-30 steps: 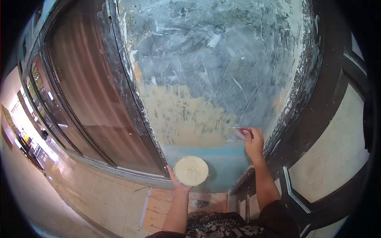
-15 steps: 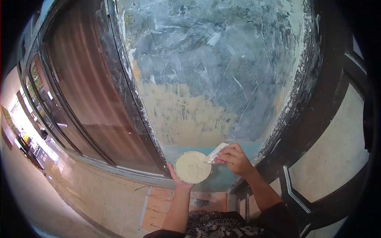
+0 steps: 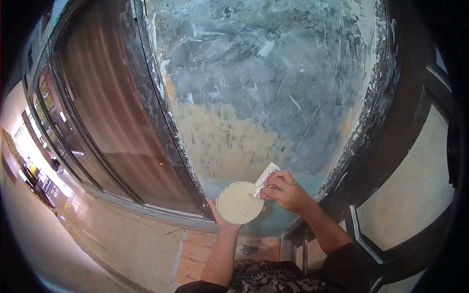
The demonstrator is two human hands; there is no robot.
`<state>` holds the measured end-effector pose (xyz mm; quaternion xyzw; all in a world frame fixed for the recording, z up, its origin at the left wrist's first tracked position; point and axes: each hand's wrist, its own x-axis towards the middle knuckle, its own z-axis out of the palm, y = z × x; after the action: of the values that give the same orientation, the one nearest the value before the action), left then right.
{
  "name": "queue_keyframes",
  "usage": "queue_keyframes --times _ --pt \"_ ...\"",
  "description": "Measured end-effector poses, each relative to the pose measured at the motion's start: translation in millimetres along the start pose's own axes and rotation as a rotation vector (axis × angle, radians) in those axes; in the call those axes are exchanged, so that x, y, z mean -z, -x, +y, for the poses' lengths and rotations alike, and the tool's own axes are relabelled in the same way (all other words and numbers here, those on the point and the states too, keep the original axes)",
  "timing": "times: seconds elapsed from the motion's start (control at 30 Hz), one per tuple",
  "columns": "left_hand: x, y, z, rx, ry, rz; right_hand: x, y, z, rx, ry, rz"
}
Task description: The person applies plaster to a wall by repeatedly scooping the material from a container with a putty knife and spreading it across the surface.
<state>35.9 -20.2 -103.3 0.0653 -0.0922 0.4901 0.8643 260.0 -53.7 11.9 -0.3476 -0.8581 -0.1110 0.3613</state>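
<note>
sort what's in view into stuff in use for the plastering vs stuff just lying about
In use:
left hand holding the putty tub
right hand holding the scraper at the tub
wall, partly coated

Lying about:
cardboard on the floor
window frame

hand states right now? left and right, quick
Left hand: closed under the round putty dish, holding it up.
Right hand: closed on the putty knife, blade at the dish rim.

My left hand (image 3: 220, 215) and right hand (image 3: 288, 193) are bare, forearms uncovered. A dark sleeve (image 3: 349, 263) covers my right upper arm. Below, I wear a black garment (image 3: 264, 278) with a pale, busy print.
</note>
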Motion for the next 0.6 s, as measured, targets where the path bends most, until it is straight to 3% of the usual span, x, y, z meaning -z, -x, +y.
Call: queue_keyframes --times 0.37,0.6 --pt "4 -3 2 -0.119 -0.181 0.278 -13 8 -2 0.05 -0.045 -0.022" --pt "23 -8 3 -0.137 -0.227 0.3 -16 17 -1 0.019 -0.013 -0.003"
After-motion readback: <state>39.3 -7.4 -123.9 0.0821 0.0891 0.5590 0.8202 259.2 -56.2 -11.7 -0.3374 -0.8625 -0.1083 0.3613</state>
